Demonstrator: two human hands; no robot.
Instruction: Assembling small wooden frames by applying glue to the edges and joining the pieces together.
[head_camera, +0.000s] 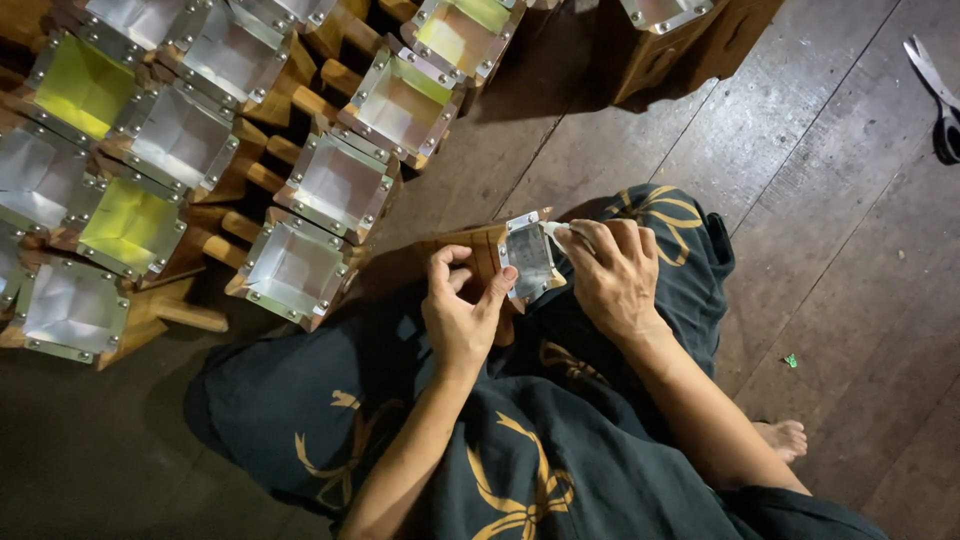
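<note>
Over your lap, your fingers (497, 283) of the left hand (457, 310) are curled closed on the near edge of a small wooden box (505, 255), thumb and forefinger pinched at the rim of its square metal liner (530, 258). The fingers of your right hand (612, 275) are closed over the far edge of the same box, knuckles up, gripping a thin white strip (556, 231) at the liner's upper corner. What the strip is cannot be told. The box sits tilted between both hands, open face up toward the camera, above your knees and clear of the floor.

Under the hands: dark cloth with a gold ribbon pattern (520, 470), covering both legs. A bare foot (785, 436) shows at the right, on the plank floor (800, 200).

Left and above the hands: a cluster of matching wooden boxes (300, 270) standing on the floor, each with a riveted metal liner, packed edge to edge. Most liners read silver; a few (130, 225) reflect yellow-green.

Upper right corner: a pair of scissors (940, 95) lying on the floor, well apart from you. A small green scrap (791, 360) lies near the foot.
</note>
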